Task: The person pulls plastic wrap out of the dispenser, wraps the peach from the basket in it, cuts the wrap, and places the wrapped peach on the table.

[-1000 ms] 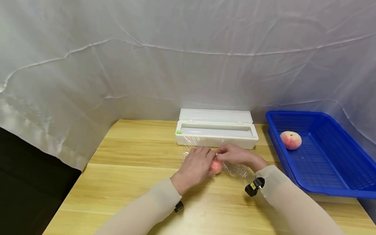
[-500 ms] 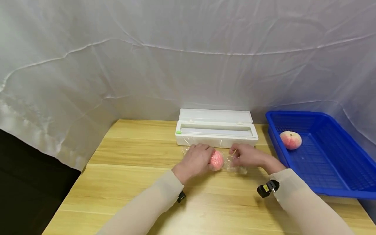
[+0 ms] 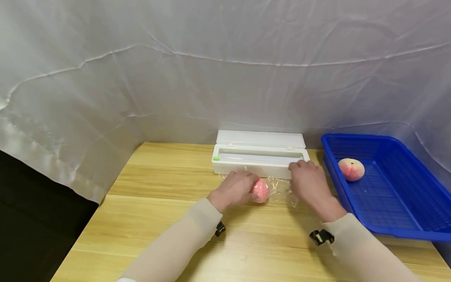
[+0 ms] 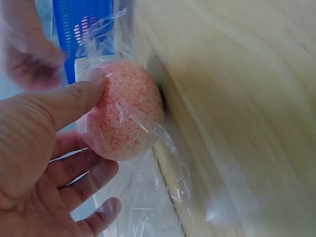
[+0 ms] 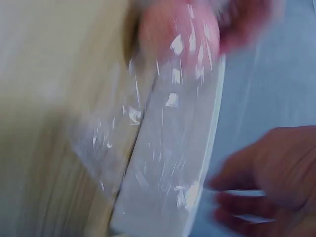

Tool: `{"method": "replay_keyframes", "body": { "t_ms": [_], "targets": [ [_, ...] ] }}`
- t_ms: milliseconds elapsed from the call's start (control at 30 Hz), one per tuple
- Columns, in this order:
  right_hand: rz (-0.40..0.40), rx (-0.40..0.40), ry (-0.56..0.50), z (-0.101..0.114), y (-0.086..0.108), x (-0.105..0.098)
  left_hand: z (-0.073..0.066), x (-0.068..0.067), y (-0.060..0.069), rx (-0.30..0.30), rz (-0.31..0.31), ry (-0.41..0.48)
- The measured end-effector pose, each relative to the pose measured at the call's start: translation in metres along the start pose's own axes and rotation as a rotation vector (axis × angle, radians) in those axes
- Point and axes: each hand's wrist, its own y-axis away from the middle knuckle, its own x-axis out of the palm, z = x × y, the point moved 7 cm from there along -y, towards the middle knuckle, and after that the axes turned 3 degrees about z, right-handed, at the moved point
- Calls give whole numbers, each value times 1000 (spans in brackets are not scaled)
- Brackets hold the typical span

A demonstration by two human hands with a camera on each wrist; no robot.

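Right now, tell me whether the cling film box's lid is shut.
No, the lid is flipped back, exposing the roll inside the cling film box.

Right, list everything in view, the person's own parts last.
Speckled fruit: one, pink, centre
Plastic film: one, clear, around and beside that fruit
Film dispenser: one, white, table's back
Green tab: one, green, dispenser's left end
Film roll: one, whitish, inside dispenser
Basket: one, blue, right side
Peach: one, pink and cream, in basket
Table: one, pale wood, beneath
Cloth backdrop: count unclear, grey, behind
Black area: one, black, left edge
Wrist cameras: two, black, at wrists
Sleeves: two, beige, on both arms
Left hand: one, bare, holding the speckled fruit
Right hand: one, bare, dispenser's right end
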Motion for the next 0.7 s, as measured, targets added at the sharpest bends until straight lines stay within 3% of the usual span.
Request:
{"method": "replay_keyframes", "body": {
  "t_ms": [100,200,367,567,700],
  "targets": [
    [-166,-219,44,40,6,0,0,0,-2,-3,1,4],
    [-149,-356,20,63,13,21,0,-2,-5,4,-8,-41],
    [-88,-317,-49,63,10,46,4,-4,-7,3,-9,-69],
    [-13,-245,-174,51,-6,51,17,-2,-7,-36,-45,37],
    [52,-200,-233,45,-16,52,21,1,-7,-29,-53,42]
  ]
}}
